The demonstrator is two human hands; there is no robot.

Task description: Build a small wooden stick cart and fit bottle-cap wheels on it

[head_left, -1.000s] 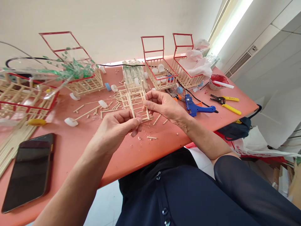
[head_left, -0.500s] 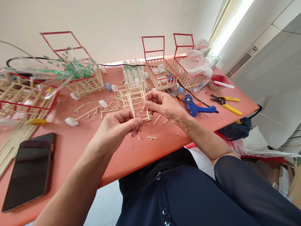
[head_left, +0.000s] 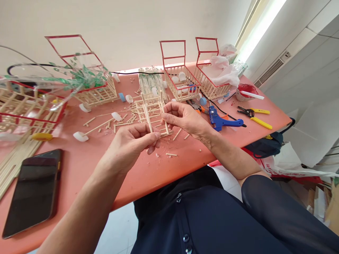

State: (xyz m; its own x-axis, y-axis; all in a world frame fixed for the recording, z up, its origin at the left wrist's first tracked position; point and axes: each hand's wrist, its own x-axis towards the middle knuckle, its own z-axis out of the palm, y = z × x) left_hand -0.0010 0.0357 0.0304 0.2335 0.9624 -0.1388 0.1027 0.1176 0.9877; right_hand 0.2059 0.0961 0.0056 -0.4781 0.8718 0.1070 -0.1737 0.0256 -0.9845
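A small frame of pale wooden sticks (head_left: 147, 113) stands between my two hands, above the middle of the table. My left hand (head_left: 139, 138) pinches the lower end of its left side, thumb and fingers pressed together. The fingers of my right hand (head_left: 180, 118) are closed on the upright at its right side. Behind the frame lies more pale stick latticework, partly hidden by it. Short cut sticks (head_left: 171, 154) and crumbs lie around my hands on the orange-pink table (head_left: 132, 176).
Red-trimmed stick baskets stand at the back, one holding white caps (head_left: 182, 76). To the right lie a blue glue gun (head_left: 221, 120), yellow-handled pliers (head_left: 261, 122) and a red-stained cup (head_left: 245, 92). A black phone (head_left: 33, 192) and long sticks (head_left: 13, 158) lie at the left.
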